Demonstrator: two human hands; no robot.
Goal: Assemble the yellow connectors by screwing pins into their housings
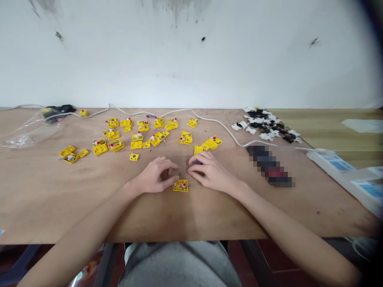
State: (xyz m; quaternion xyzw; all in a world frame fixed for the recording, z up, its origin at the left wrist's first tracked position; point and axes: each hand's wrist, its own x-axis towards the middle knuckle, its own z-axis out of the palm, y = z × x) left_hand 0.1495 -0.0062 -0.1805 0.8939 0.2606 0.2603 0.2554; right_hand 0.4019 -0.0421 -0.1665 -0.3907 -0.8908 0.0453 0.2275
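Observation:
A small yellow plastic housing (180, 185) lies opened on the table in front of me, with a red button and small metal parts inside. My left hand (155, 175) is beside it, thumb and forefinger apart, the thumb tip at the housing's upper left edge. Just above and right of the housing, my right hand (211, 171) has its fingertips drawn together. A dark purple piece (196, 162) shows among its fingers, mostly covered, and whatever the fingertips pinch is too small to make out. Another yellow housing part (198, 150) lies right behind that hand.
Several opened yellow housings (116, 145) spread across the table's far left and middle. A white cable (215, 122) runs behind them to a power strip (338, 163) at right. Black and white pieces (269, 125) form a pile. A clear bag (32, 129) lies far left; a pixelated object (271, 165) lies right.

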